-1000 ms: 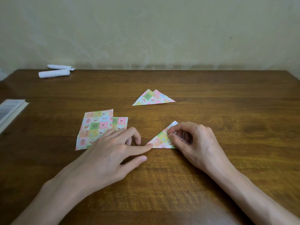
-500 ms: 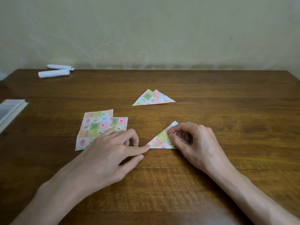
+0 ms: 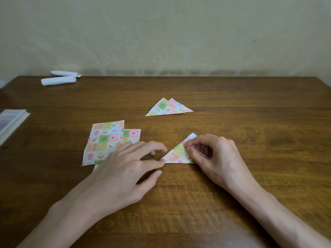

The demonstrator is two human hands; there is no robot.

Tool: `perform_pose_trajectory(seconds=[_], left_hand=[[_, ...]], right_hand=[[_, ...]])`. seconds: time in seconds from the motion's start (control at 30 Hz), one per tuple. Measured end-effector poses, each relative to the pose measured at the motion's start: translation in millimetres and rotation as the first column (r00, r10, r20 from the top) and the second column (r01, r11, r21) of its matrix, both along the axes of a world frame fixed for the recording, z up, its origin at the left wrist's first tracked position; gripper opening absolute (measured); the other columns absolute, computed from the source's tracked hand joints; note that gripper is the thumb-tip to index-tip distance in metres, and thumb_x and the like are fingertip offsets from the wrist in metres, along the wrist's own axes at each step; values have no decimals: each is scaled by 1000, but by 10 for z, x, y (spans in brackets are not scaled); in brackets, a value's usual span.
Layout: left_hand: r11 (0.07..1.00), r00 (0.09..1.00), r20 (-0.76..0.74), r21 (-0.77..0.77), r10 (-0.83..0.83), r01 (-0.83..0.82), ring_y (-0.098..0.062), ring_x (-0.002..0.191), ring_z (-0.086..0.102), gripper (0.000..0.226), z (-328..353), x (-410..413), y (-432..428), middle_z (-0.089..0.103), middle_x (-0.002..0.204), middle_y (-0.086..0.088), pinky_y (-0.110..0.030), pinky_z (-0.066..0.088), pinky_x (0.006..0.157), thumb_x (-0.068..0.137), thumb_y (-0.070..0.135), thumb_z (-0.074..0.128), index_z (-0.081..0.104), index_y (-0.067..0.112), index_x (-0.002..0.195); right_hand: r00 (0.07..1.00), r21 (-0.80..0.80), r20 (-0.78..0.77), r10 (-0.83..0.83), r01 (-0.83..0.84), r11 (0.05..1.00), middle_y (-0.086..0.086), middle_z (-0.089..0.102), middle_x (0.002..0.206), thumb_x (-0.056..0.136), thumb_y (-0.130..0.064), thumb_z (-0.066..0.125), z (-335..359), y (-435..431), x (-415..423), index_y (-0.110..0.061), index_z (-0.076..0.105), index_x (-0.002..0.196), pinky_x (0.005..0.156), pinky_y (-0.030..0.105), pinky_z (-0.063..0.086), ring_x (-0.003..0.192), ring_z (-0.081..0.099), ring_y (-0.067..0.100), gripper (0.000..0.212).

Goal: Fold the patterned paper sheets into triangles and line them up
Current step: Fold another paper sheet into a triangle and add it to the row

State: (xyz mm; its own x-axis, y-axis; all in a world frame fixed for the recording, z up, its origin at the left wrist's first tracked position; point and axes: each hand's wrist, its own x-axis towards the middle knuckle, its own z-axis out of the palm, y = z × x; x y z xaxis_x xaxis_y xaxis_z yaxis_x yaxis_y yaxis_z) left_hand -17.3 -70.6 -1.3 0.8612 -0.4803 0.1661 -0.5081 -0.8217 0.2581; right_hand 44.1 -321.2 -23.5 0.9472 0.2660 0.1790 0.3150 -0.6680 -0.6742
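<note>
Wooden table (image 3: 250, 122): right grip (image 3: 215, 158) pinches triangle (image 3: 176, 154); left grip (image 3: 123, 169), fingers (image 3: 155, 162) straight, touches its corner, overlaps sheets (image 3: 103, 140).

No legible text or labels.

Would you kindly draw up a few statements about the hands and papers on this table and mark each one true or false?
1. The right hand pinches the near triangle. True.
2. The finished triangles lie nearer the person than the flat sheets. False: the finished triangles lie farther back than the flat sheets.
3. A fingertip of the left hand touches the near triangle's left corner. True.
4. The white paper rolls lie at the far right of the table. False: the white paper rolls lie at its far left.
</note>
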Motion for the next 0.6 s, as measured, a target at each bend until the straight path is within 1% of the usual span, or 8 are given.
perform_pose_trajectory(seconds=[0.07,0.13,0.27,0.37,0.47,0.6], left_hand=[[1000,1000,12,-5,-18,18,3,125,52,35,-10,1,-17,55,137,27,-31,50,101,102,44,50,73,33,125],[1000,1000,18,-2,-16,16,6,124,51,36,-16,7,-12,61,132,28,-29,49,102,102,45,49,73,33,125],[1000,1000,11,-10,-12,12,5,122,52,32,-27,16,11,63,130,28,-31,50,101,100,40,57,72,35,127],[1000,1000,-11,14,-8,9,8,125,48,39,-23,14,9,59,131,32,-26,46,103,103,45,50,61,41,140],[999,1000,-27,47,-11,12,8,127,44,49,-33,16,-4,52,131,33,-24,43,104,104,53,41,47,42,151],[998,999,-43,51,-27,29,5,130,43,47,-46,24,-29,46,134,34,-28,43,106,105,57,37,50,45,148]], right_hand=[[1000,1,7,-4,4,1000,-11,63,72,90,-27,75,-6,3,1,-37,76,87,66,25,46,70,58,10,10],[1000,2,12,-8,8,1000,-11,63,72,89,-28,74,-10,7,2,-37,76,87,66,27,48,69,58,11,10],[1000,-8,10,-14,14,1000,-11,63,72,89,-29,74,-8,13,0,-36,76,87,66,26,47,70,58,11,9],[1000,-24,11,-16,16,1000,-12,62,71,89,-29,74,1,16,-9,-37,75,86,64,22,44,71,58,9,9],[999,-66,38,-14,17,998,-12,60,73,90,-29,75,-2,29,-21,-36,74,85,65,25,46,70,58,8,8],[998,-78,63,-24,29,997,-14,57,74,89,-32,75,-11,33,-18,-36,73,86,65,30,48,68,57,6,5]])
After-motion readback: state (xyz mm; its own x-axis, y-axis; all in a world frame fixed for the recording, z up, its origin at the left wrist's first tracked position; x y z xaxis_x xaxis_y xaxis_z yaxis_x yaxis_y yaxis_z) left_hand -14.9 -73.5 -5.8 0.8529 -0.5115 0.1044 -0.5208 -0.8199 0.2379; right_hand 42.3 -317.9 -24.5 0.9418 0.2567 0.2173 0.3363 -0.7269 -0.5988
